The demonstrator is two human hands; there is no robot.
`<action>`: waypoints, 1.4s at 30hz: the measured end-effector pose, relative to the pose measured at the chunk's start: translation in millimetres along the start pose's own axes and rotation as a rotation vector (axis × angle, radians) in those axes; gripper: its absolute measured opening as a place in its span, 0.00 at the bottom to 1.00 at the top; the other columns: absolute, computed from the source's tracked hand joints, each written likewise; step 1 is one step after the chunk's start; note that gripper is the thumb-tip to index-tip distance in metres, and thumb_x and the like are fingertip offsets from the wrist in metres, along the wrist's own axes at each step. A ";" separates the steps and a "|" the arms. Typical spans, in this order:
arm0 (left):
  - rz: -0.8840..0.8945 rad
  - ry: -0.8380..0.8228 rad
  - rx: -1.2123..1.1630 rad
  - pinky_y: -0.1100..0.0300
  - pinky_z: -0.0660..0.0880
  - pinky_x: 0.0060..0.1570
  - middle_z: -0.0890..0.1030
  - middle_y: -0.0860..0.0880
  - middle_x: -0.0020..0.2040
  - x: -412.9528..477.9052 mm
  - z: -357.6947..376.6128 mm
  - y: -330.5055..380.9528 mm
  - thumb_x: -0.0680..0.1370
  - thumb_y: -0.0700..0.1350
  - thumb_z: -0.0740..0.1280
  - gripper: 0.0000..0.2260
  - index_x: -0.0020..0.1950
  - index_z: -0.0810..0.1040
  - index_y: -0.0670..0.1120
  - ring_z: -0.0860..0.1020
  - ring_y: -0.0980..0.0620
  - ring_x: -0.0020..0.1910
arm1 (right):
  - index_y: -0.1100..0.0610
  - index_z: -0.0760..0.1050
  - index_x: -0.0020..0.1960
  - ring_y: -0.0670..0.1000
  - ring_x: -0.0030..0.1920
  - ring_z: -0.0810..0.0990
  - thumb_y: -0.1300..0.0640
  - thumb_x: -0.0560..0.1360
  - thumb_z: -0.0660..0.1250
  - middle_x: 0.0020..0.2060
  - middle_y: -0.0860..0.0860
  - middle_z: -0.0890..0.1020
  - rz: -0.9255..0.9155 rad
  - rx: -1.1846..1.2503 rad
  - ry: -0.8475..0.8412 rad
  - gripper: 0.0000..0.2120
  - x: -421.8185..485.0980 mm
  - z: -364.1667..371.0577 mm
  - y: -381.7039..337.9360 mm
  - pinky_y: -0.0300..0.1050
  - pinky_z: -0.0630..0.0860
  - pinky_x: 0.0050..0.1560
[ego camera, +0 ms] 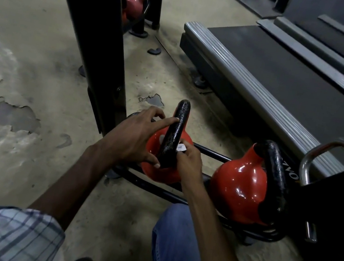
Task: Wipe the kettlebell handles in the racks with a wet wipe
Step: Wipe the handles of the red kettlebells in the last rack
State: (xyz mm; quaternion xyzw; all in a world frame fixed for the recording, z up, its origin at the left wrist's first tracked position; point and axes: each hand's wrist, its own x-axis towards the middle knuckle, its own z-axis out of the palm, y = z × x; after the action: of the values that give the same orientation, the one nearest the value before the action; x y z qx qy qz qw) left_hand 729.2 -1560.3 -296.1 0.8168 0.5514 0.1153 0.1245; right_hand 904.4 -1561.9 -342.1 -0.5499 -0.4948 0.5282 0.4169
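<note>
I crouch over a worn concrete floor (42, 50) with flaking, patchy paint, a black upright post (88, 23) on my left, a treadmill (289, 86) on my right and a far kettlebell (132, 1) in a stand behind the post. In the low black rack (156, 189) before me the left kettlebell (157, 144) and the right kettlebell (237, 183) sit side by side, glossy red. The left one's rough black handle (177, 126) rises between my grips: my left grip (132, 139) lies loose, forefinger straight on the handle and thumb at its foot, while my right grip (190, 163) pinches a small white wet wipe (181, 148) against its right side.
</note>
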 end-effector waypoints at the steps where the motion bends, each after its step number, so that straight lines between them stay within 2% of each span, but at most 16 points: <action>1: -0.004 -0.002 0.000 0.45 0.71 0.68 0.60 0.49 0.76 -0.4 0.1 0.0 0.60 0.60 0.82 0.55 0.81 0.55 0.59 0.66 0.47 0.72 | 0.55 0.84 0.49 0.33 0.38 0.81 0.66 0.80 0.63 0.39 0.43 0.85 -0.004 0.003 -0.004 0.12 -3.8 -3.8 3.1 0.27 0.74 0.40; 4: -0.003 -0.005 0.001 0.45 0.71 0.68 0.60 0.50 0.75 -0.7 0.6 -1.4 0.60 0.61 0.82 0.55 0.81 0.55 0.60 0.66 0.47 0.72 | 0.58 0.83 0.54 0.37 0.45 0.83 0.68 0.79 0.62 0.45 0.47 0.86 -0.018 0.075 -0.067 0.13 -11.7 -16.1 9.1 0.29 0.75 0.47; 8: 0.000 0.004 -0.005 0.45 0.72 0.67 0.60 0.50 0.75 -0.2 -0.1 -1.5 0.60 0.60 0.82 0.55 0.80 0.56 0.60 0.67 0.48 0.71 | 0.54 0.84 0.58 0.42 0.54 0.84 0.60 0.81 0.67 0.51 0.46 0.87 -0.128 -0.061 -0.078 0.10 -19.0 -25.9 19.8 0.34 0.77 0.56; 11: 0.003 0.009 -0.007 0.45 0.72 0.66 0.61 0.50 0.75 -0.1 -0.5 -1.6 0.59 0.60 0.82 0.55 0.80 0.56 0.59 0.67 0.48 0.71 | 0.54 0.85 0.55 0.41 0.44 0.83 0.61 0.80 0.67 0.45 0.47 0.87 -0.079 -0.105 -0.071 0.09 -4.2 -24.0 17.3 0.39 0.76 0.48; 14: 0.011 0.014 -0.003 0.46 0.73 0.66 0.61 0.50 0.75 0.7 -0.4 -1.9 0.60 0.60 0.82 0.55 0.80 0.57 0.59 0.68 0.47 0.70 | 0.58 0.83 0.58 0.41 0.36 0.77 0.65 0.80 0.65 0.46 0.51 0.87 0.049 -0.137 -0.316 0.11 18.5 -25.8 2.7 0.37 0.69 0.35; 16: 0.010 0.010 0.003 0.47 0.72 0.66 0.61 0.50 0.75 0.0 0.2 -1.3 0.60 0.60 0.82 0.54 0.80 0.57 0.59 0.67 0.48 0.71 | 0.61 0.82 0.53 0.44 0.35 0.74 0.68 0.80 0.61 0.41 0.51 0.85 0.176 -0.086 -0.457 0.11 29.0 -29.8 -10.1 0.37 0.66 0.32; 18: 0.009 0.017 -0.001 0.47 0.72 0.66 0.61 0.51 0.75 -0.6 1.0 -1.4 0.59 0.60 0.82 0.55 0.80 0.57 0.59 0.67 0.48 0.70 | 0.60 0.79 0.50 0.46 0.37 0.77 0.73 0.79 0.56 0.38 0.50 0.85 0.300 -0.038 -0.509 0.16 42.0 -32.9 -19.1 0.38 0.68 0.34; 21: 0.005 0.015 0.007 0.47 0.72 0.67 0.60 0.51 0.75 -0.4 1.7 -1.5 0.59 0.60 0.82 0.55 0.80 0.56 0.59 0.67 0.48 0.71 | 0.66 0.76 0.58 0.55 0.53 0.78 0.75 0.75 0.52 0.57 0.60 0.83 0.465 0.104 -0.530 0.19 57.3 -31.7 -27.8 0.45 0.73 0.47; 23: 0.006 0.017 0.009 0.47 0.72 0.67 0.60 0.51 0.75 0.2 1.1 -1.8 0.59 0.60 0.82 0.55 0.80 0.56 0.59 0.67 0.49 0.71 | 0.65 0.77 0.52 0.54 0.49 0.79 0.73 0.77 0.50 0.50 0.60 0.83 0.558 0.243 -0.440 0.17 68.0 -29.0 -34.5 0.47 0.71 0.57; 25: 0.006 0.015 0.004 0.46 0.72 0.67 0.60 0.51 0.75 0.7 0.4 -1.5 0.59 0.60 0.82 0.55 0.80 0.56 0.60 0.67 0.49 0.71 | 0.64 0.77 0.48 0.51 0.42 0.77 0.71 0.79 0.49 0.43 0.57 0.83 0.599 0.363 -0.292 0.17 82.4 -25.9 -41.2 0.44 0.72 0.61; 27: 0.004 0.012 0.006 0.46 0.72 0.67 0.60 0.51 0.75 0.8 0.1 -1.5 0.59 0.60 0.82 0.55 0.80 0.56 0.60 0.66 0.49 0.71 | 0.63 0.77 0.50 0.50 0.41 0.76 0.70 0.79 0.52 0.46 0.56 0.81 0.598 0.423 -0.124 0.14 92.3 -17.2 -43.5 0.43 0.73 0.63; 30: 0.005 0.006 0.006 0.46 0.71 0.68 0.60 0.50 0.75 1.5 -0.7 -1.5 0.59 0.60 0.82 0.55 0.80 0.56 0.59 0.66 0.48 0.71 | 0.61 0.76 0.41 0.48 0.33 0.74 0.70 0.78 0.60 0.37 0.54 0.77 0.535 0.430 0.110 0.10 86.9 -5.6 -30.9 0.36 0.74 0.38; 32: 0.002 0.005 0.007 0.46 0.71 0.68 0.60 0.50 0.75 1.3 -0.9 -0.9 0.60 0.60 0.82 0.55 0.80 0.56 0.59 0.66 0.48 0.71 | 0.60 0.77 0.39 0.48 0.32 0.78 0.70 0.77 0.63 0.34 0.54 0.79 0.470 0.496 0.218 0.10 79.4 -0.9 -24.0 0.37 0.75 0.30; 35: 0.011 0.013 0.013 0.49 0.71 0.68 0.61 0.50 0.75 1.0 -1.0 -0.6 0.60 0.60 0.82 0.55 0.81 0.57 0.59 0.67 0.49 0.70 | 0.59 0.79 0.41 0.49 0.35 0.81 0.69 0.77 0.68 0.37 0.53 0.83 0.353 0.550 0.362 0.09 81.3 8.7 -17.2 0.40 0.81 0.33; 39: 0.007 0.011 -0.003 0.50 0.70 0.68 0.60 0.51 0.75 0.5 -2.0 -0.2 0.60 0.60 0.82 0.55 0.81 0.56 0.59 0.66 0.49 0.71 | 0.56 0.82 0.46 0.54 0.45 0.86 0.64 0.76 0.72 0.45 0.56 0.86 0.238 0.598 0.435 0.04 90.2 17.4 -17.7 0.52 0.84 0.50; 42: 0.004 0.007 -0.003 0.49 0.70 0.68 0.60 0.50 0.75 0.5 -2.1 0.3 0.60 0.60 0.82 0.55 0.81 0.56 0.59 0.66 0.49 0.71 | 0.61 0.83 0.49 0.51 0.41 0.86 0.64 0.74 0.74 0.43 0.57 0.87 0.145 0.575 0.458 0.04 103.5 13.1 -21.1 0.44 0.84 0.45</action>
State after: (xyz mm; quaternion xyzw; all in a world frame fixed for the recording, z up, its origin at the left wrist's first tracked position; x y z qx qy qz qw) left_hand 729.0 -1559.7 -294.1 0.8174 0.5499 0.1195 0.1235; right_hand 884.3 -1457.4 -340.0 -0.5477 -0.1800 0.5371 0.6157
